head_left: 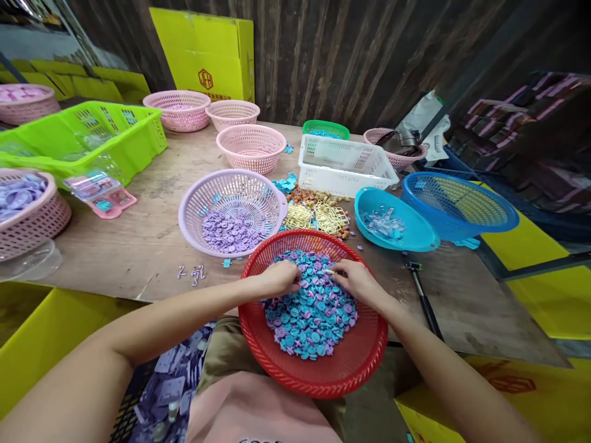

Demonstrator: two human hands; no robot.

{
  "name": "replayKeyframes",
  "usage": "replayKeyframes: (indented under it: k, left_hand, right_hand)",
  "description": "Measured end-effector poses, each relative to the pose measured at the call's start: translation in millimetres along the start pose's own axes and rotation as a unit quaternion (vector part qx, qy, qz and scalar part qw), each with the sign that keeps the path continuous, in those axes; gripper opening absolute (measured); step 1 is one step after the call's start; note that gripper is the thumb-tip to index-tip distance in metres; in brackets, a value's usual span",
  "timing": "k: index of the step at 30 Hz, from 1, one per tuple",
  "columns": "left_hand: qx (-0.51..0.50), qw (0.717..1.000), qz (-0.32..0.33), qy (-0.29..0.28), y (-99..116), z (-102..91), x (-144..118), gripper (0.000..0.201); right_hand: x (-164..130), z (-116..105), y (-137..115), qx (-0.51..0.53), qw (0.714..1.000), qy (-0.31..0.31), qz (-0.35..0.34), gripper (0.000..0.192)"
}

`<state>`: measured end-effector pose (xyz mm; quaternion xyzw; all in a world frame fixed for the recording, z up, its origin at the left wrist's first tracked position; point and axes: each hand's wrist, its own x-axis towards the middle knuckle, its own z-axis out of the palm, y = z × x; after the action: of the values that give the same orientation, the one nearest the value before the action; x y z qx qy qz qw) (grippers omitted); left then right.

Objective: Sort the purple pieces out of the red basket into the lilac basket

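A red round basket (pixel 364 354) rests against the table's near edge and on my lap, filled with a heap of small blue and purple round plastic pieces (pixel 309 314). My left hand (pixel 277 278) lies on the heap's left side with its fingers curled into the pieces. My right hand (pixel 353 280) rests on the heap's right side, its fingertips pinching a small pale piece between the two hands. A lilac basket (pixel 194 203) just beyond holds only purple pieces (pixel 228 231).
The wooden table (pixel 152 240) carries pink baskets (pixel 252 147), a white crate (pixel 344 166), a green crate (pixel 83 138), two blue baskets (pixel 462 203), gold and brown parts (pixel 316 212) and a black tool (pixel 422 295). Yellow boxes stand around; purple parts fill a crate (pixel 170 387) by my left knee.
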<state>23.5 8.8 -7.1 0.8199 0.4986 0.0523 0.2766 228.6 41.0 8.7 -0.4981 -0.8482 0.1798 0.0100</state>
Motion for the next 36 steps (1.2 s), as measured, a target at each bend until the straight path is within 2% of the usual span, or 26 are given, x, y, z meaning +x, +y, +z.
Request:
replayKeyframes:
  k: [2, 3, 5, 7, 9, 10, 12, 14, 16, 19, 22, 25, 28, 30, 32, 34, 36]
  left_hand:
    - [-0.163, 0.986, -0.023, -0.04, -1, -4.3, -3, 0.016]
    - [-0.261, 0.962, -0.04, -0.069, -1, -5.9, -5, 0.016]
    - [-0.449, 0.882, -0.076, -0.123, 0, -8.2, -8, 0.015]
    - [-0.581, 0.791, -0.108, -0.159, 2, -9.3, -10, 0.012]
    - [-0.649, 0.728, -0.14, -0.169, 6, -9.4, -10, 0.011]
    - [-0.666, 0.71, -0.154, -0.168, 7, -9.1, -10, 0.011]
    - [-0.679, 0.695, -0.172, -0.162, 11, -7.7, -8, 0.011]
    - [-0.67, 0.704, -0.181, -0.154, 14, -5.5, -5, 0.011]
    - [-0.643, 0.73, -0.183, -0.143, 17, -3.1, -2, 0.011]
    - [-0.578, 0.79, -0.149, -0.138, 20, 0.1, 0, 0.009]
    - [-0.485, 0.858, -0.095, -0.14, 20, 3.0, 2, 0.009]
    - [-0.341, 0.933, -0.055, -0.102, 18, 6.0, 3, 0.012]
    - [-0.196, 0.978, -0.022, -0.062, 19, 8.1, 5, 0.015]
    - [-0.135, 0.989, -0.006, -0.058, 22, 8.8, 6, 0.018]
    - [-0.09, 0.995, 0.011, -0.05, 27, 8.9, 7, 0.02]
    - [-0.053, 0.998, 0.022, -0.038, 30, 8.7, 8, 0.021]
    - [-0.029, 0.999, 0.024, -0.036, 33, 8.5, 8, 0.021]
  right_hand:
    - [-5, -6, 3, 0.072, 0.997, 0.0, 0.015, 0.019]
    - [-8, -9, 3, 0.106, 0.994, -0.007, 0.023, 0.022]
    - [-13, -15, 2, 0.182, 0.982, -0.035, 0.036, 0.028]
    - [-18, -19, 0, 0.278, 0.956, -0.071, 0.052, 0.032]
    - [-22, -21, -2, 0.375, 0.919, -0.093, 0.075, 0.033]
    - [-24, -22, -3, 0.415, 0.901, -0.097, 0.087, 0.032]
    - [-28, -23, -3, 0.478, 0.867, -0.097, 0.107, 0.031]
    - [-34, -25, -3, 0.525, 0.837, -0.096, 0.123, 0.03]
    - [-40, -27, -1, 0.555, 0.815, -0.094, 0.137, 0.029]
    - [-55, -32, 3, 0.57, 0.803, -0.076, 0.157, 0.027]
    - [-77, -38, 13, 0.591, 0.784, -0.02, 0.19, 0.024]
    - [-106, -40, 31, 0.628, 0.742, 0.063, 0.225, 0.018]
    - [-134, -35, 51, 0.662, 0.698, 0.121, 0.245, 0.022]
    - [-150, -25, 63, 0.678, 0.674, 0.142, 0.257, 0.025]
    - [-164, -7, 73, 0.694, 0.652, 0.136, 0.274, 0.028]
    - [-179, 22, 82, 0.707, 0.629, 0.102, 0.306, 0.029]
    - [-194, 61, 88, 0.713, 0.599, 0.064, 0.36, 0.026]
